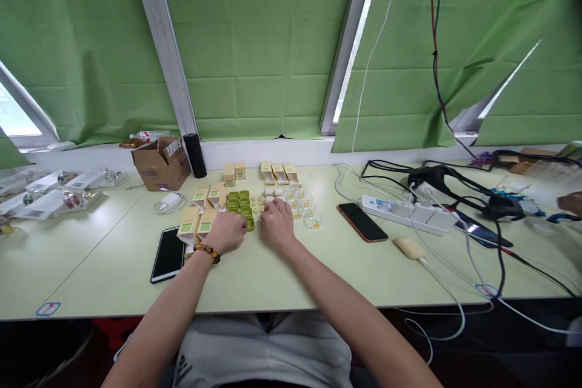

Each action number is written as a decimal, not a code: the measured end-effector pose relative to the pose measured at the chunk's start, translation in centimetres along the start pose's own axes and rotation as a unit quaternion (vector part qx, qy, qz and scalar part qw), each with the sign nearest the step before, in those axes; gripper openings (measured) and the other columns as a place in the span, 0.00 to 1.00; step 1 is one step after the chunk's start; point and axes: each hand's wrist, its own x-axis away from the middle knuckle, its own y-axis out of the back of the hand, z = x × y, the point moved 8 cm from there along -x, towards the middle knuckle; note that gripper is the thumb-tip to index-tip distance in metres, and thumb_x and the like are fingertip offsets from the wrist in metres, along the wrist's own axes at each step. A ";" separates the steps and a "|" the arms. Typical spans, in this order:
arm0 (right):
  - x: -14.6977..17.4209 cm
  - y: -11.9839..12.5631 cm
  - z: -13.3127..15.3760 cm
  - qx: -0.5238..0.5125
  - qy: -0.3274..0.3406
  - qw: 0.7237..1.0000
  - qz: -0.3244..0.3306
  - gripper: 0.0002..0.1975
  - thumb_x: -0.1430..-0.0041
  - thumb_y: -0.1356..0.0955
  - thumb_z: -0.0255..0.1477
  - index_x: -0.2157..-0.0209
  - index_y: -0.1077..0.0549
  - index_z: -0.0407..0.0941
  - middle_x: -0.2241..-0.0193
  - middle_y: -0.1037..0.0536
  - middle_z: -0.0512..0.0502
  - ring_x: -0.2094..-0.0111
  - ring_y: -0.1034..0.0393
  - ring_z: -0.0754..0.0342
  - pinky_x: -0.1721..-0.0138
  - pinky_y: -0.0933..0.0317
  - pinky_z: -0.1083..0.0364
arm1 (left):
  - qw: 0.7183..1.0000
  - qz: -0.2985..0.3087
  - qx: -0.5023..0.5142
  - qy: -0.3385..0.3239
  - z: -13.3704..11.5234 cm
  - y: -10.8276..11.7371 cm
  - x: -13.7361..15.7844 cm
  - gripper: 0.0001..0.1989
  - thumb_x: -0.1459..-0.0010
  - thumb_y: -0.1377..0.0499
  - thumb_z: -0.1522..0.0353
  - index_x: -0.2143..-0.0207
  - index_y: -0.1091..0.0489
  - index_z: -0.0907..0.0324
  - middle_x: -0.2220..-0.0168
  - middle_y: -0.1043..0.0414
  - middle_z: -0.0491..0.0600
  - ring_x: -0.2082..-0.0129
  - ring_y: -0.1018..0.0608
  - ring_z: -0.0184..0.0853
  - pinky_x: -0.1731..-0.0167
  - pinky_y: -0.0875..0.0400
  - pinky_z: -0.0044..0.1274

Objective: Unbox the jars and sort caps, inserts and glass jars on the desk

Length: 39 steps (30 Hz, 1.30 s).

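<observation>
My left hand (231,231), a beaded bracelet on its wrist, is closed beside a block of small olive-green square containers (244,202). Its fingertips are at the nearest green container, and anything in them is hidden. Curled fingers also show on my right hand (277,222), which rests just right of the small yellow pieces (257,200); whatever it holds cannot be made out. Beyond its knuckles lie small whitish cylinders (269,192). Clear plastic cups (313,219) with yellow spots stand to its right. Cardboard boxes with green labels (188,225) are left of my left hand.
A tablet (166,256) lies at left, a phone (362,222) at right. Further right are a power strip (404,213), tangled cables and a white charger (410,248). Behind stand small cartons (279,174), a brown box (162,165) and a black cylinder (195,156).
</observation>
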 end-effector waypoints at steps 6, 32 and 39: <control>-0.3 -0.9 0.7 0.044 0.022 0.999 0.019 0.10 0.45 0.30 0.17 0.68 0.16 0.43 0.58 0.22 0.35 0.48 0.39 0.38 0.46 0.45 0.41 | 0.997 -0.001 0.074 0.029 0.3 0.0 0.1 0.10 0.47 0.35 0.62 0.78 0.25 0.55 0.76 0.26 0.58 0.61 0.21 0.52 0.58 0.33 0.33; 0.4 4.8 -2.5 -0.194 -0.094 0.969 -0.118 0.11 0.32 0.37 0.29 0.70 0.30 0.47 0.79 0.28 0.51 0.78 0.36 0.54 0.73 0.47 0.55 | 0.962 -0.091 -0.256 0.015 -2.0 3.3 -0.2 0.17 0.33 0.47 0.61 0.68 0.21 0.56 0.71 0.22 0.56 0.70 0.23 0.44 0.65 0.39 0.30; 1.6 1.7 4.5 -0.126 0.084 0.986 0.064 0.12 0.36 0.34 0.30 0.75 0.27 0.46 0.81 0.24 0.50 0.80 0.37 0.56 0.73 0.53 0.55 | 0.938 -0.090 -0.326 0.080 -0.9 4.2 -0.5 0.20 0.32 0.50 0.60 0.68 0.23 0.57 0.67 0.20 0.59 0.67 0.20 0.48 0.65 0.37 0.31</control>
